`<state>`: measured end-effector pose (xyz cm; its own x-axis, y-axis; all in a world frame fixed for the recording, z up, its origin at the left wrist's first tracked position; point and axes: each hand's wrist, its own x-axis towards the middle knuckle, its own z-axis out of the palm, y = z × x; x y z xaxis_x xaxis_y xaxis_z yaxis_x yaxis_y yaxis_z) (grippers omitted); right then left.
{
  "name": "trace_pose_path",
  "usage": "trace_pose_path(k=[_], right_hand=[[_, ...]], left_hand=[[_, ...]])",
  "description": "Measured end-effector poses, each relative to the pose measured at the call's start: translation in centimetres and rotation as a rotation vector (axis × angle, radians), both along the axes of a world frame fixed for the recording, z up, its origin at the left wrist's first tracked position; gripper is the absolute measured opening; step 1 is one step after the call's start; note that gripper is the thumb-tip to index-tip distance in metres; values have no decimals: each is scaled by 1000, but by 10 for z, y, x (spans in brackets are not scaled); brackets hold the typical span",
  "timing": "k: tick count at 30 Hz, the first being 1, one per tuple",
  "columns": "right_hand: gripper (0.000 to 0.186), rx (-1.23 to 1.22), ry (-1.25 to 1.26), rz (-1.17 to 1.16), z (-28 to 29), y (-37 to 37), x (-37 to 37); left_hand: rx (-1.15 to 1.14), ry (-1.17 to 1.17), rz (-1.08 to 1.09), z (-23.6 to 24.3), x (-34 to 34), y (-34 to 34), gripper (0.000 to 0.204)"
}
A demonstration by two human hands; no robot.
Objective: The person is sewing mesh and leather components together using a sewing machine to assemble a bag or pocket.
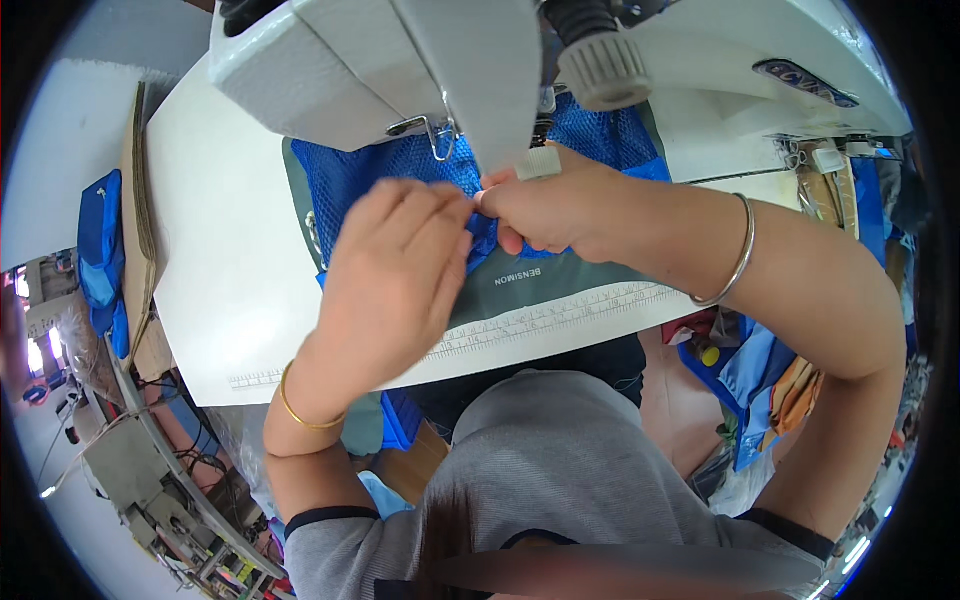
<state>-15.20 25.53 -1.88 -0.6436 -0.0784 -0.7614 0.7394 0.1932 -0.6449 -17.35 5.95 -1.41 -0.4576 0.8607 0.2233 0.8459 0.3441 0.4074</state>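
Observation:
Under the head of a white sewing machine (370,70) lies a fabric piece of blue mesh (600,135) with a dark grey panel (560,280) along its near side. My left hand (400,260) is over its left part, fingers curled and pressed together; what they pinch is too small to make out. My right hand (550,205) comes in from the right and grips a gathered fold of the blue fabric between thumb and fingers. The fingertips of both hands meet just below the machine head, which hides the needle.
A printed ruler strip (540,325) runs along the near edge of the white table (220,260). Blue folded fabric (100,250) hangs beside a cardboard sheet (140,220) at the left. Coloured cloth pieces (760,380) fill a container at the lower right. Small tools (820,185) lie at the right.

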Motion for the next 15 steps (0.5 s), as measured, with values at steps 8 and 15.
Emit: trace_pose_path(k=[8,15], right_hand=[[17,-9,-92,-11,7,-1,-4],[25,297,500,557,-43,7,13]], left_hand=[[-49,91,27,-25,-21,0,37],[-30,46,-1,-33,-24,2,36]])
